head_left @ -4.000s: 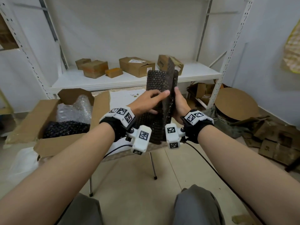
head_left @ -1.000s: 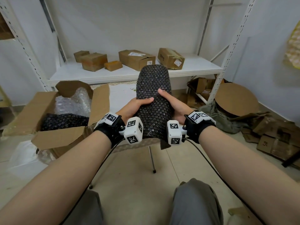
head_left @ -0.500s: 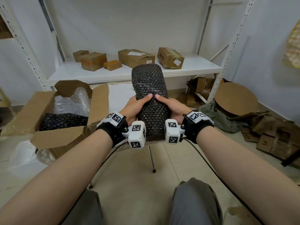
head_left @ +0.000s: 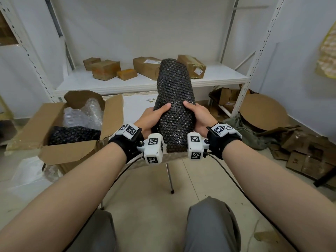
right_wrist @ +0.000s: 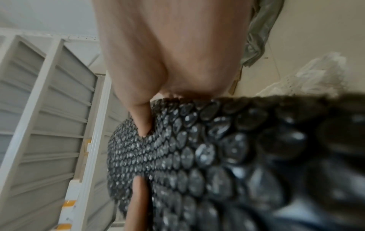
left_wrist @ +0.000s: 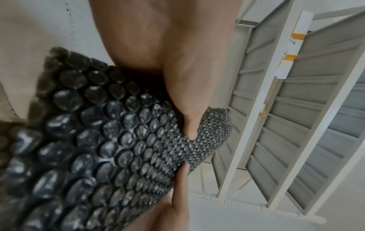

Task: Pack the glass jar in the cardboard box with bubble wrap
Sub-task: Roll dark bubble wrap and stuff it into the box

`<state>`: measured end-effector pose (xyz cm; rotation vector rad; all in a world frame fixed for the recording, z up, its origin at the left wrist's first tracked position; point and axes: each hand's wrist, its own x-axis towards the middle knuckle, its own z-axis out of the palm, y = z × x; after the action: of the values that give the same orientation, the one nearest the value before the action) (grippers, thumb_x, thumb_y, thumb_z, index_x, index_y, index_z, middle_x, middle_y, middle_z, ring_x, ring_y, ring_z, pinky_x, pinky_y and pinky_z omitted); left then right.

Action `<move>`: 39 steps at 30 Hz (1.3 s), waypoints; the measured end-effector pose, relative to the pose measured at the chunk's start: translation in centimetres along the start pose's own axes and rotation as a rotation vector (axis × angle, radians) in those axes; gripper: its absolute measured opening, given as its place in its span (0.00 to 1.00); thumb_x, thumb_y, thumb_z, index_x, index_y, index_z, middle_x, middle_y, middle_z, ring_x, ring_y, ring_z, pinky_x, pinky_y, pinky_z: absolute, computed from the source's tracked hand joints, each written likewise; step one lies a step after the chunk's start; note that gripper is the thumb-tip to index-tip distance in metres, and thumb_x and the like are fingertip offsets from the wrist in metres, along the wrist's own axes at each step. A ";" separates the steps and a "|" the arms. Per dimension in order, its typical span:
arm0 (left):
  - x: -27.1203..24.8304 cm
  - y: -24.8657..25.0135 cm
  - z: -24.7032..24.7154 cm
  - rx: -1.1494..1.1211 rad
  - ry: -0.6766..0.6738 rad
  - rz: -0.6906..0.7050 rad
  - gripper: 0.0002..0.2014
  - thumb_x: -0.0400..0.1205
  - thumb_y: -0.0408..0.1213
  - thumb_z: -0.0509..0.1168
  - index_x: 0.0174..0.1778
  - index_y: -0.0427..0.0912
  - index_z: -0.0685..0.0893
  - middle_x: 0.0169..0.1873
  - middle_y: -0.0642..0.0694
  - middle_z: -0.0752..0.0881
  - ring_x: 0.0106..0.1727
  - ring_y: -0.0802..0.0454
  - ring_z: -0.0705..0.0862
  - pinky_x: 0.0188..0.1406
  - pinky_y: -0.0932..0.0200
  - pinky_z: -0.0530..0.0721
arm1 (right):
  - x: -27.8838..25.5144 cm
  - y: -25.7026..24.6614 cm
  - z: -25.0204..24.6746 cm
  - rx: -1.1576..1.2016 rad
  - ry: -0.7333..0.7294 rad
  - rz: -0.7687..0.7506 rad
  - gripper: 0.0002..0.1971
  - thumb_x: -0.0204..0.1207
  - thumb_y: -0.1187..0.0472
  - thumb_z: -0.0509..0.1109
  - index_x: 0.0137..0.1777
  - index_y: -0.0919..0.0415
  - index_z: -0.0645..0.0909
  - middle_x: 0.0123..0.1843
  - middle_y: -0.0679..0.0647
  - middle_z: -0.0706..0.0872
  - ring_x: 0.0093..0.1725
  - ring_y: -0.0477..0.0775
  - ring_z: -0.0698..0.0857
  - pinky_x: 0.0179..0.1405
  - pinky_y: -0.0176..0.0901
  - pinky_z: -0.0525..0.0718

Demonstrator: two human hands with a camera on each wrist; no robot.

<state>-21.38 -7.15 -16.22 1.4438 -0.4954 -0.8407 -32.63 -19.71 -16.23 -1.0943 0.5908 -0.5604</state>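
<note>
A tall roll of black bubble wrap (head_left: 174, 106) stands upright in front of me, its foot at the table edge. The jar itself is hidden inside. My left hand (head_left: 154, 117) grips the roll's left side with the thumb on its front, and my right hand (head_left: 197, 114) grips the right side the same way. Both wrist views show the black bubble wrap (left_wrist: 102, 148) (right_wrist: 217, 164) pinched between thumb and fingers. An open cardboard box (head_left: 67, 155) sits at my left, holding clear bubble wrap (head_left: 81, 113) and more black bubble wrap (head_left: 74, 135).
A white metal shelf (head_left: 145, 82) behind the roll carries several small cardboard boxes (head_left: 105, 70). Flattened cardboard (head_left: 300, 155) and a round cardboard disc (head_left: 263, 110) lie on the floor at right. My knees (head_left: 209, 224) are below, near a thin table leg (head_left: 170, 179).
The flat black sheet has been rolled into a closed upright tube. Over the last second both hands slid round to its sides and the roll straightened up.
</note>
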 end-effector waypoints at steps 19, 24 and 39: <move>-4.9 10.3 -6.8 0.543 -0.041 0.576 0.42 0.71 0.17 0.72 0.79 0.48 0.71 0.65 0.50 0.77 0.64 0.59 0.77 0.61 0.70 0.81 | -3.3 -6.2 8.1 -0.405 -0.194 -0.261 0.40 0.71 0.86 0.68 0.82 0.62 0.66 0.64 0.56 0.78 0.49 0.44 0.81 0.32 0.24 0.83; -6.0 12.3 -11.1 0.577 0.032 0.536 0.41 0.67 0.26 0.80 0.76 0.50 0.73 0.66 0.45 0.80 0.66 0.51 0.81 0.68 0.54 0.81 | -3.2 -6.1 11.9 -0.361 -0.238 -0.282 0.36 0.66 0.84 0.74 0.74 0.62 0.75 0.61 0.61 0.83 0.53 0.56 0.86 0.41 0.40 0.89; -8.8 12.4 -20.3 0.767 0.077 0.284 0.41 0.60 0.43 0.86 0.70 0.46 0.80 0.59 0.50 0.86 0.59 0.53 0.86 0.63 0.52 0.84 | -2.9 -2.2 20.1 -0.202 -0.442 -0.193 0.38 0.71 0.86 0.68 0.80 0.62 0.69 0.73 0.68 0.76 0.64 0.63 0.81 0.61 0.52 0.86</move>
<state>-9.28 11.79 -4.53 2.0243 -1.0068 -0.3641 -21.19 -5.56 -6.84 -1.4260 0.1579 -0.4098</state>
